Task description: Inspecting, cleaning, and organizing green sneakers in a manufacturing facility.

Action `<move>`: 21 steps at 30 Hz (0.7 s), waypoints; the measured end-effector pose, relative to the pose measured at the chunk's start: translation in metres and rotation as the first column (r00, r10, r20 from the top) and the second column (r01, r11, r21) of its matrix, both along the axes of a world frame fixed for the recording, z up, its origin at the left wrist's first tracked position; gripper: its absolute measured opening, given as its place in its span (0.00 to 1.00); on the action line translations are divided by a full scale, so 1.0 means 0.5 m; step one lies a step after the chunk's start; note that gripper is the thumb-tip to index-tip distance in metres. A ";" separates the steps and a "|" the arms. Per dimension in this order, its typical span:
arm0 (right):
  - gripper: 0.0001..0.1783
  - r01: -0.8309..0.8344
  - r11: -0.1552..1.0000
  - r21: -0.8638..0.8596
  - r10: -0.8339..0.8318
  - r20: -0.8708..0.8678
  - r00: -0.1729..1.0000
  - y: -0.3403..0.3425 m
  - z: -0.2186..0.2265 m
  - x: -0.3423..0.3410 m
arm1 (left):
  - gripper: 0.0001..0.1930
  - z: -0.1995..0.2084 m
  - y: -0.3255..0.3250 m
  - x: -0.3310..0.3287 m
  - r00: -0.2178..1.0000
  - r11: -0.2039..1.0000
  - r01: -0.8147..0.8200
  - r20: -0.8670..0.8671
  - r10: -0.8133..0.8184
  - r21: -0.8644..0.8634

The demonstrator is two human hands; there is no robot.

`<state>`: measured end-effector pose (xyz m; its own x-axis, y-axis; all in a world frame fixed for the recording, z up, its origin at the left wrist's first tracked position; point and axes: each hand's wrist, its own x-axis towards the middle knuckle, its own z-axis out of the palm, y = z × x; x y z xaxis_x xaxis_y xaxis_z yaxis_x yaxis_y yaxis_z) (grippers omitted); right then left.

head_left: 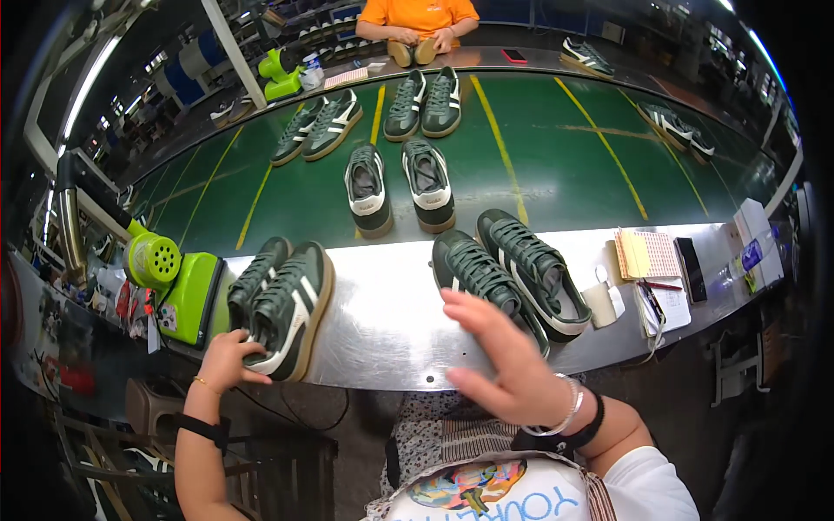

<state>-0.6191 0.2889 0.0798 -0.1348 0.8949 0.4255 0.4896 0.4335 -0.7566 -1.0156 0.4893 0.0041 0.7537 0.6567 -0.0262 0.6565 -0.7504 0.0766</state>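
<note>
On the left of the metal ledge rests a pair of dark green sneakers [295, 300] with white stripes and gum soles, side by side, toes pointing away. My left hand [229, 359] is closed at the heel end of this pair, with fingertips at the collar; part of its grip is hidden. My right hand [499, 352] is raised, fingers spread and holding nothing. It is in front of a second green pair [530, 269] on the right, partly covering the nearer shoe's heel. Whether it touches that shoe, I cannot tell.
A green conveyor belt [582, 187] with yellow lines carries more sneakers [424, 178]. A lime-green machine [187, 295] stands left of the ledge [373, 334]. To the right lie a notebook [665, 308], a phone [691, 269] and a bottle [749, 258]. Across sits a person in orange [417, 16].
</note>
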 end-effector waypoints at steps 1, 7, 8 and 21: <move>0.31 0.160 0.986 0.041 -0.163 0.114 0.980 0.001 0.011 0.043 | 0.30 0.006 0.007 -0.046 0.996 0.996 -0.084 -0.034 0.083 -0.028; 0.33 0.540 0.711 -0.451 -0.189 0.617 0.764 0.026 -0.082 0.313 | 0.38 0.078 -0.019 0.057 0.988 0.945 -0.153 0.022 0.153 0.288; 0.32 0.525 0.629 -0.574 -0.102 0.608 0.788 0.038 -0.084 0.308 | 0.35 0.089 -0.039 0.119 0.971 0.984 -0.123 0.222 0.092 0.130; 0.24 0.270 0.947 -0.175 -0.266 0.051 0.963 -0.004 0.021 0.360 | 0.37 -0.111 -0.232 0.554 0.568 0.835 0.134 0.732 0.376 -0.533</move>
